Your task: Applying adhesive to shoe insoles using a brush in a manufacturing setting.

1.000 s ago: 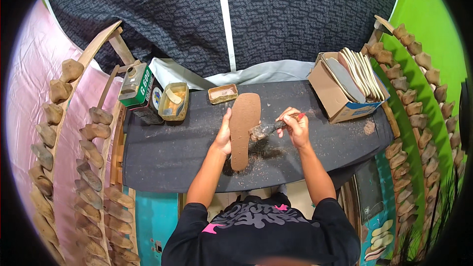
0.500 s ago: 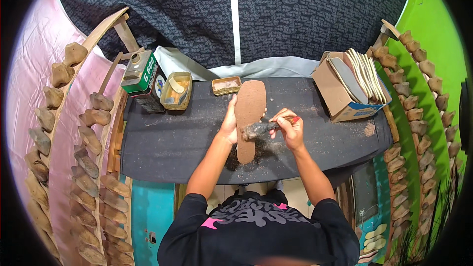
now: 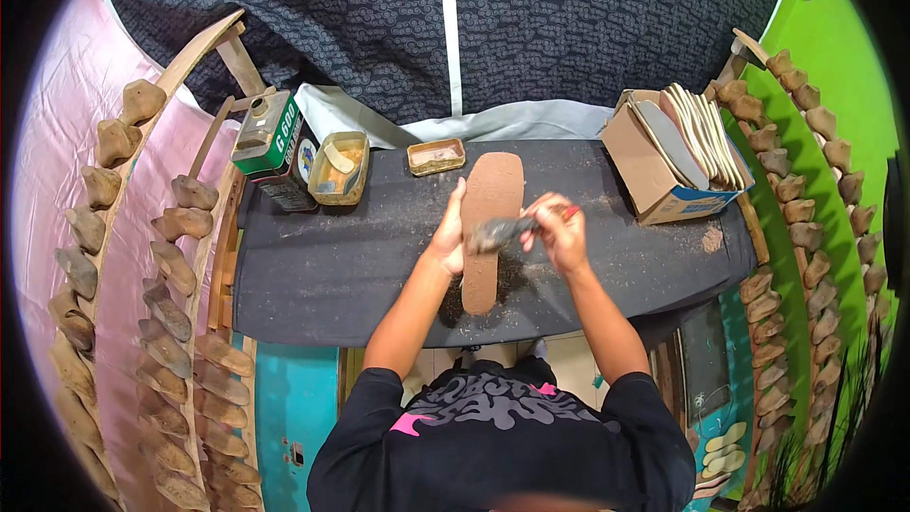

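Dark worktable [image 3: 313, 275] carrying glue tins and box of soles [image 3: 678, 147]. Left hand [image 3: 447, 239] lying flat, pinning brown sole [image 3: 488, 228] mid-table. Right hand [image 3: 561, 232] gripping brush [image 3: 500, 230], working across sole's middle. Coating looking partway done; lower half probably remaining.

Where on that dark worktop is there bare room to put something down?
The widest bare patch on the worktop lies left of the sole, below the tins. A smaller strip runs between the right hand and the cardboard box. The back left corner is crowded.
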### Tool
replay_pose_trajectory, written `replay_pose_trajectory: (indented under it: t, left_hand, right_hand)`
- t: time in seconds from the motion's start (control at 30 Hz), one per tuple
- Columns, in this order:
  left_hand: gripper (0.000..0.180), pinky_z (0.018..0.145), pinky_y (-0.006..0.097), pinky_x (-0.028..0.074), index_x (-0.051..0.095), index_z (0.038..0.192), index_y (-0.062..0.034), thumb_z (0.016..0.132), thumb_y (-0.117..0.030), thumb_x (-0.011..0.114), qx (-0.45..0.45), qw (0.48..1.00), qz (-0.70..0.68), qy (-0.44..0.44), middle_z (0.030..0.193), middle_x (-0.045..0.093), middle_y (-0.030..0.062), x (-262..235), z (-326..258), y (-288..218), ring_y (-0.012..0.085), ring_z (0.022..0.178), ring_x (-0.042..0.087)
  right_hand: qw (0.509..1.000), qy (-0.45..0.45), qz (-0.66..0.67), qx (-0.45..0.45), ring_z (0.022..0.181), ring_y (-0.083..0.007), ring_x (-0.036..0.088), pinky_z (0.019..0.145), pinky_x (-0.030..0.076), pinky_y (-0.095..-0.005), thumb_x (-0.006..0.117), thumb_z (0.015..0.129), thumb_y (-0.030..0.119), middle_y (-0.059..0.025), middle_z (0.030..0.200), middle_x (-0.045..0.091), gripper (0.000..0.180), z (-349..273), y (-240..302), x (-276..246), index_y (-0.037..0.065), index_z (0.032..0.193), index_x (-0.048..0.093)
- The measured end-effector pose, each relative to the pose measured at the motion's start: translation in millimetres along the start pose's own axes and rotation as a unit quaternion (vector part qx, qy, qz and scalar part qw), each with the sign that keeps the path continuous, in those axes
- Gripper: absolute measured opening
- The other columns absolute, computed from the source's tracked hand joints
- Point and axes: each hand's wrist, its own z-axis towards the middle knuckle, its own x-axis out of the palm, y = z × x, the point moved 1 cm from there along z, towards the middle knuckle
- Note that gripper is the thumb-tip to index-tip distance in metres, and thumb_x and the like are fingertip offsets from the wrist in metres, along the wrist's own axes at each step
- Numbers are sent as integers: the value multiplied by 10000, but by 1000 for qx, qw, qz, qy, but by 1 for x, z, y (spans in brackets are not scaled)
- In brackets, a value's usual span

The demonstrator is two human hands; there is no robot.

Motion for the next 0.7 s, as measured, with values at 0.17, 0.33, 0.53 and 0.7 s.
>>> replay_pose_trajectory:
  t: [0.17, 0.33, 0.53, 0.7]
  left_hand:
    - [726, 750, 407, 549, 464, 1272, -55, 911, -644, 241, 28, 1000, -6, 5, 1086, 592, 184, -9, 0, -9, 271, 919, 620]
    - [732, 760, 409, 550, 445, 1294, -61, 908, -650, 242, 28, 999, -14, -18, 1118, 575, 190, -2, -1, -13, 270, 928, 617]
    - [754, 761, 402, 546, 416, 1313, -34, 908, -646, 243, 54, 998, -30, 6, 1130, 559, 215, -9, 2, -20, 291, 923, 608]
    - [756, 756, 398, 538, 419, 1308, -32, 907, -647, 241, 47, 998, -31, 6, 1125, 560, 216, -12, 2, -25, 291, 910, 606]
  right_hand:
    - [981, 139, -81, 111, 575, -189, 619, 457, 529, -295, 528, 883, 41, -147, 835, 603, 94, -17, 1, 10, -38, 853, 570]
    - [994, -62, 4, -85, 559, -203, 600, 455, 521, -294, 522, 901, 94, -158, 852, 600, 119, 13, 19, -7, -22, 888, 546]
    - [997, 42, -1, 59, 574, -220, 611, 437, 517, -307, 520, 884, 79, -176, 846, 592, 116, -10, -1, -8, -29, 850, 541]
    - [991, 101, -10, 83, 560, -219, 608, 432, 512, -297, 528, 877, 87, -177, 844, 590, 118, -7, 10, -7, -25, 844, 542]
